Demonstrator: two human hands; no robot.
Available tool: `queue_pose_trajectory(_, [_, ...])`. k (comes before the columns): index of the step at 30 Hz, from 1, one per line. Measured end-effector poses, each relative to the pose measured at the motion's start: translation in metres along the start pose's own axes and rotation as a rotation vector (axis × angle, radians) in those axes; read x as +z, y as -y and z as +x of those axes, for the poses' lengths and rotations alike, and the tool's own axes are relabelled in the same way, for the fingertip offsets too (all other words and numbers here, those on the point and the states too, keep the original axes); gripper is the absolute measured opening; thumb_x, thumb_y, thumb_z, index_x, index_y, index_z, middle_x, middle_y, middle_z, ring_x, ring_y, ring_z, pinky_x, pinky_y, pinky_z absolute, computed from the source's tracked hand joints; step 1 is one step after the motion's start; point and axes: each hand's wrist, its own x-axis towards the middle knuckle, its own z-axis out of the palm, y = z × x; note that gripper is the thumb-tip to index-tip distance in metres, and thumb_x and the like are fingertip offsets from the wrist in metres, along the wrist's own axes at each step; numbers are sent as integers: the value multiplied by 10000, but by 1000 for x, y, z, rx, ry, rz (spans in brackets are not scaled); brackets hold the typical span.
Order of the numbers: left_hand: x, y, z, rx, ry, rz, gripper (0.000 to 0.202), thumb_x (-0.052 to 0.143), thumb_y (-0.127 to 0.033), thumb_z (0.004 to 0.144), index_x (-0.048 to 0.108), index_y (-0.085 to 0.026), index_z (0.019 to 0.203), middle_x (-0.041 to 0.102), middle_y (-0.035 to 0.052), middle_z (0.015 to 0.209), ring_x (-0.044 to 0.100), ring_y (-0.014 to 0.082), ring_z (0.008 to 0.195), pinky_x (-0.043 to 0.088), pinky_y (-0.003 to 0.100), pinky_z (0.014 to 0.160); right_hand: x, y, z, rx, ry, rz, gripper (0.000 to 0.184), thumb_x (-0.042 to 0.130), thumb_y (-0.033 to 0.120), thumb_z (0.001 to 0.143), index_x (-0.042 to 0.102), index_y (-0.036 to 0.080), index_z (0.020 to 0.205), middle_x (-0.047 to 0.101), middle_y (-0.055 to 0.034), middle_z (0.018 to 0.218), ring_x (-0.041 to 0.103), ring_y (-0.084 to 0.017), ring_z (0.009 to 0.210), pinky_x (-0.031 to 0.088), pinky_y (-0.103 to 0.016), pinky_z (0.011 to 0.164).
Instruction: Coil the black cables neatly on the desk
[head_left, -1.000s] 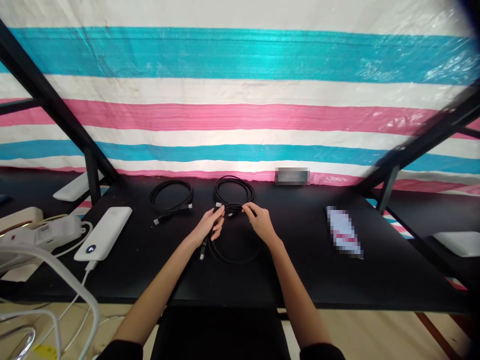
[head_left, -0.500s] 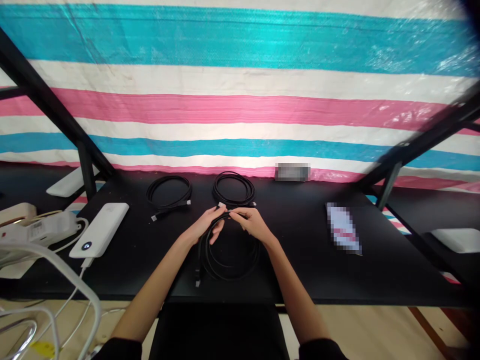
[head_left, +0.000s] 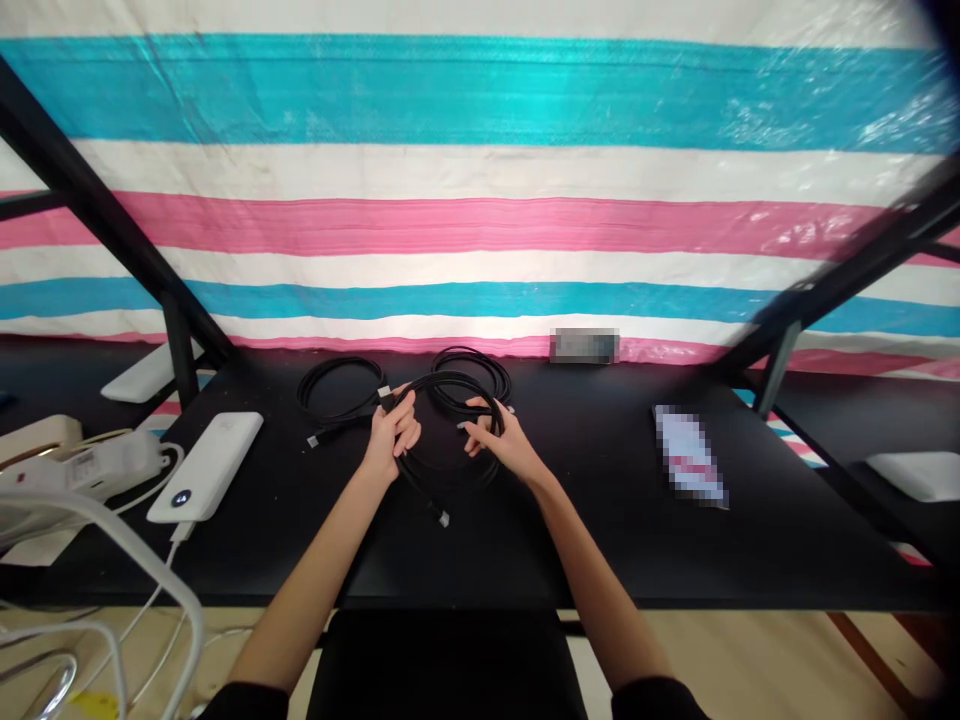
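Observation:
A black cable, wound into a loose coil, is held up off the desk between my two hands. On its left side, my left hand is closed round the loops, with a metal-tipped plug sticking up by the thumb. My right hand grips the right side of the coil, fingers curled inward. The cable's other plug hangs low inside the ring, over the desk. Behind my hands lie two more coiled black cables, one at left and one in the middle, partly covered by the held coil.
On the black desk, a white power bank with a cord lies left. A power strip and white tubing crowd the far left. A blurred packet lies right; a blurred box stands at the back.
My hands have moved apart to opposite sides of the coil and lifted it away from me. The hanging plug has swung right. The plug by my left thumb has shifted left.

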Motion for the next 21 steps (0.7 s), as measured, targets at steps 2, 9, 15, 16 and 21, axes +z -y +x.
queue_pose_trajectory(2, [4, 4, -2, 30, -37, -35, 194, 697, -231, 732, 520, -166, 777, 258, -152, 359, 199, -1, 206, 181, 152, 291, 1, -2, 0, 31, 13, 77, 455, 680, 367, 735, 493, 204, 1117, 485, 91, 542, 640, -158, 577, 550, -281, 524])
queue_pose_trajectory(9, [5, 3, -3, -28, -173, -266, 317, 536, -165, 863, 401, -167, 577, 226, -119, 344, 200, 12, 221, 213, 168, 306, 6, 6, -4, 106, 83, 195, 480, 634, 386, 780, 486, 202, 1197, 636, 11, 692, 677, -176, 714, 574, -292, 591])
queue_pose_trajectory(15, [-3, -7, 5, -201, -159, -467, 510, 362, -202, 951, 247, -177, 455, 191, -80, 340, 202, 13, 242, 243, 162, 322, 18, 0, -7, 257, 233, 140, 394, 595, 474, 792, 524, 191, 1057, 676, -37, 789, 687, -172, 607, 544, -236, 432])
queue_pose_trajectory(16, [-4, -6, 5, -195, -135, -471, 489, 354, -182, 951, 315, -169, 464, 204, -82, 343, 202, 13, 240, 240, 162, 322, 19, -1, -7, 258, 246, 142, 388, 571, 498, 801, 515, 192, 1033, 684, -43, 796, 678, -168, 557, 515, -219, 378])
queue_pose_trajectory(21, [-2, 0, 2, -212, 72, -485, 296, 335, -153, 936, 624, -99, 970, 298, -97, 386, 244, 21, 259, 252, 159, 345, 18, 1, -6, 200, 163, 119, 416, 534, 571, 790, 485, 162, 731, 692, -69, 756, 616, -137, 402, 353, -155, 237])
